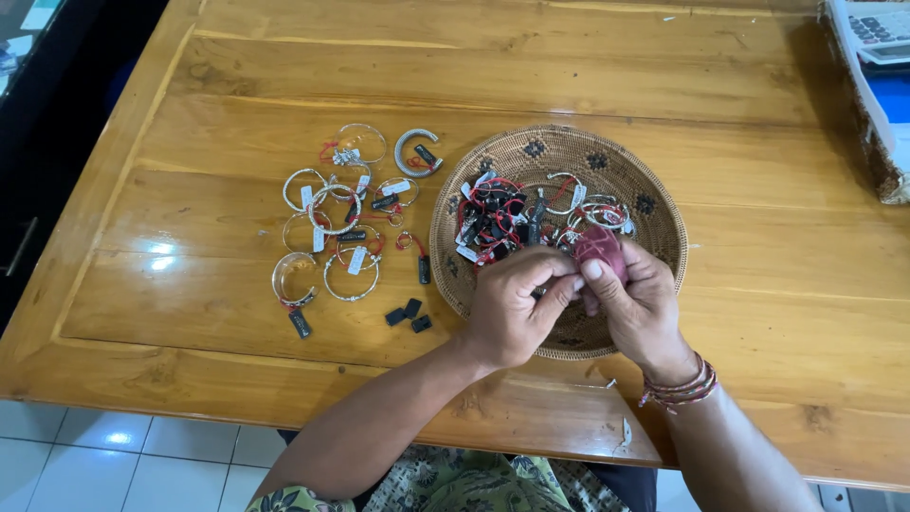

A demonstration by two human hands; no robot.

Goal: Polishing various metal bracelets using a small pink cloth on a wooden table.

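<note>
1. Surface [284, 76]: wide wooden planks, honey-brown varnish, w/ glare spots near the left edge. Raised border strip runs along left & front edges.
2. Room: pale tiled floor [85, 455] below the front edge; dark area beyond the left edge, detail unclear. Top-right corner: calculator [877, 28] on a stack at the surface edge, partly cut off.
3. Round woven basket [654, 218], brown w/ dark motifs, sits centre-right on the surface. Inside: tangle of silver bangles w/ red strings & black tags [498, 218].
4. Left of the basket, apart from it: loose group of silver bangles [332, 209] w/ white tags, laid flat. Three small black tags [408, 315] lie just beside the basket's lower-left rim.
5. Left hand [512, 308] & right hand [640, 303] meet over the basket's near half. Right-hand fingers closed around a dark-red cloth [599, 248]; left-hand fingers pinched narrow against it. Item between them too small to tell.
6. Right wrist: red & bead cords [678, 389].
</note>
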